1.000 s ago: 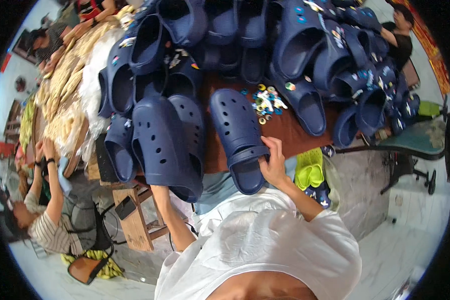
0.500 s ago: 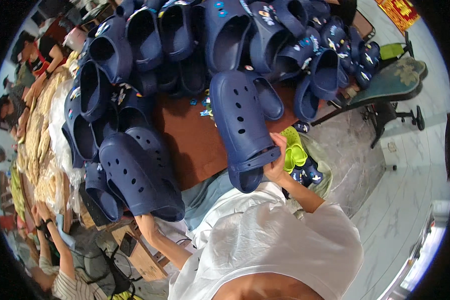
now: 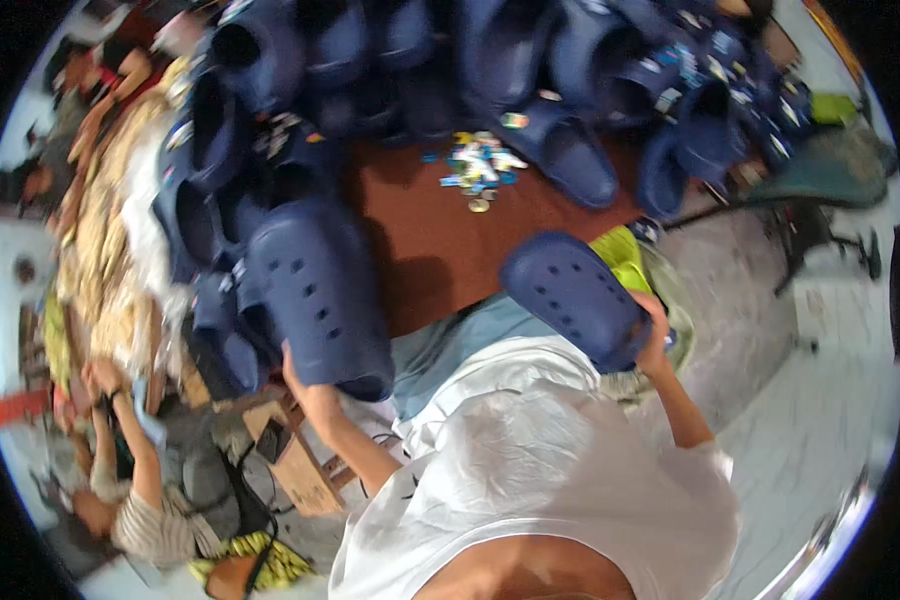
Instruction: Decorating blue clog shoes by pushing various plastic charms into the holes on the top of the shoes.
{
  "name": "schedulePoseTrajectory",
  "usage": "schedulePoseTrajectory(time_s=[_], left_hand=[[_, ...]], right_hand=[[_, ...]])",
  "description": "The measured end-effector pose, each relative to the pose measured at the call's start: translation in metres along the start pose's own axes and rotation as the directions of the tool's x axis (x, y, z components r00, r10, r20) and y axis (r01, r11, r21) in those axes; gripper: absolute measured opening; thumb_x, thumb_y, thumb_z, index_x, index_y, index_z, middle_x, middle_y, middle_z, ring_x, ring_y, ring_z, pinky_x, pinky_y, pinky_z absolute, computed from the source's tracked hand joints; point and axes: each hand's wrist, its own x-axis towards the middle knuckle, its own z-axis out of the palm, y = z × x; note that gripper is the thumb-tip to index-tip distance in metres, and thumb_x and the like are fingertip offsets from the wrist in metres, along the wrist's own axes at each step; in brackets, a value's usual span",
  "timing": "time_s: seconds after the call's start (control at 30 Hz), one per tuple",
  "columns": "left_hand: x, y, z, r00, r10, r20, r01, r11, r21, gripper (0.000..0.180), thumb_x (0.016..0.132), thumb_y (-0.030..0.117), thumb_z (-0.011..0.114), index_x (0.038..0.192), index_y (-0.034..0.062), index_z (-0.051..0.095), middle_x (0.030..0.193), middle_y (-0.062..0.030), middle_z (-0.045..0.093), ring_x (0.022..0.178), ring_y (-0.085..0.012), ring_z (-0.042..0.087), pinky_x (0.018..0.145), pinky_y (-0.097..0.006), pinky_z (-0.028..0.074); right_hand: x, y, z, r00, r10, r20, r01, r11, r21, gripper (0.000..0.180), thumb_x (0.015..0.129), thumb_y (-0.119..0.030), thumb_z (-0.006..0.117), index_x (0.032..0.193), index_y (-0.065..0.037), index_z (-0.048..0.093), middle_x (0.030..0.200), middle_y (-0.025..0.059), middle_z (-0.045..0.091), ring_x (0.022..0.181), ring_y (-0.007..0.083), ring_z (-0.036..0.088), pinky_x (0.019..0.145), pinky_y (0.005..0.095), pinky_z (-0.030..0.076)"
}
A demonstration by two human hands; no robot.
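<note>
My right hand point(image 3: 653, 335) grips a navy foam clog point(image 3: 570, 295) by its heel end, over the near right edge of the brown tabletop point(image 3: 430, 250). The clog's holed upper faces up, its toe pointing far left. My left hand point(image 3: 315, 395) is at the heel of a second navy clog point(image 3: 315, 295), a finger along its side and the rest hidden beneath; it appears closed on it. Between and beyond the hands lies a small heap of colourful shoe charms point(image 3: 483, 165). Near it, a clog point(image 3: 570, 160) with its opening showing lies on the tabletop.
Many navy clogs point(image 3: 510, 50) crowd the far and left sides, some decorated. Lime-green clogs point(image 3: 622, 258) sit in a pale sack point(image 3: 675, 290) at right, near a dark green chair point(image 3: 820, 165). A wooden stool point(image 3: 300, 475) stands at left; other people work along a heaped table.
My right hand has moved right and nearer my body, tilting its clog and uncovering the charms. The view has shifted; the left hand stays at its clog.
</note>
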Motion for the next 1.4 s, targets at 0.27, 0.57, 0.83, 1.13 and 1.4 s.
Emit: schedulePoseTrajectory(time_s=[0.27, 0.57, 0.83, 1.13, 1.4], left_hand=[[-0.019, 0.053, 0.043, 0.855, 0.281, 0.436, -0.427, 0.858, 0.285, 0.074, 0.071, -0.01, 0.055, 0.143, 0.0085, 0.048, 0.157, -0.0258, 0.021, 0.142, -0.0346, 0.035, 0.114, -0.038, 0.029], [-0.03, 0.064, 0.063, 0.936, 0.282, 0.212, -0.336, 0.895, 0.293, 0.082, 0.069, -0.009, 0.062, 0.145, 0.0146, 0.045, 0.149, -0.0204, 0.024, 0.12, -0.0353, 0.053, 0.101, -0.042, 0.046], [-0.035, 0.058, 0.054, 0.967, 0.164, 0.196, -0.232, 0.887, 0.4, 0.075, 0.071, -0.004, 0.068, 0.139, 0.0114, 0.04, 0.122, -0.0194, 0.06, 0.105, -0.03, 0.066, 0.093, -0.038, 0.05], [-0.009, 0.073, 0.056, 0.824, 0.175, 0.539, -0.204, 0.979, -0.006, 0.073, 0.067, -0.014, 0.051, 0.137, 0.004, 0.049, 0.127, -0.0136, 0.058, 0.106, -0.02, 0.06, 0.098, -0.03, 0.043], [-0.031, 0.092, 0.031, 0.851, 0.206, 0.482, -0.146, 0.977, -0.158, 0.058, 0.07, -0.004, 0.064, 0.127, 0.0004, 0.057, 0.122, -0.0083, 0.062, 0.103, -0.0154, 0.059, 0.097, -0.029, 0.043]], right_hand=[[-0.02, 0.018, 0.022, 0.993, 0.101, -0.064, -0.091, 0.985, 0.15, 0.044, 0.098, -0.034, 0.06, 0.121, 0.002, 0.051, 0.118, 0.0203, 0.061, 0.108, 0.0309, 0.061, 0.097, 0.0416, 0.046], [-0.013, 0.031, 0.031, 0.973, 0.213, -0.087, -0.213, 0.977, 0.006, 0.057, 0.095, -0.047, 0.059, 0.122, 0.003, 0.052, 0.115, 0.0176, 0.059, 0.109, 0.0276, 0.057, 0.1, 0.0406, 0.042], [0.025, -0.008, 0.041, 0.968, 0.234, -0.088, -0.228, 0.971, 0.067, 0.058, 0.093, -0.05, 0.058, 0.118, 0.002, 0.051, 0.111, 0.0123, 0.053, 0.105, 0.0244, 0.053, 0.098, 0.038, 0.04], [0.036, -0.004, 0.052, 0.981, 0.173, -0.091, -0.162, 0.98, 0.113, 0.055, 0.094, -0.046, 0.054, 0.125, -0.002, 0.045, 0.122, 0.0127, 0.048, 0.116, 0.0266, 0.048, 0.105, 0.0411, 0.034], [0.042, -0.012, 0.058, 0.981, 0.185, -0.06, -0.179, 0.98, 0.088, 0.067, 0.091, -0.047, 0.057, 0.138, -0.004, 0.037, 0.13, 0.0145, 0.044, 0.127, 0.0289, 0.044, 0.11, 0.0443, 0.033]])
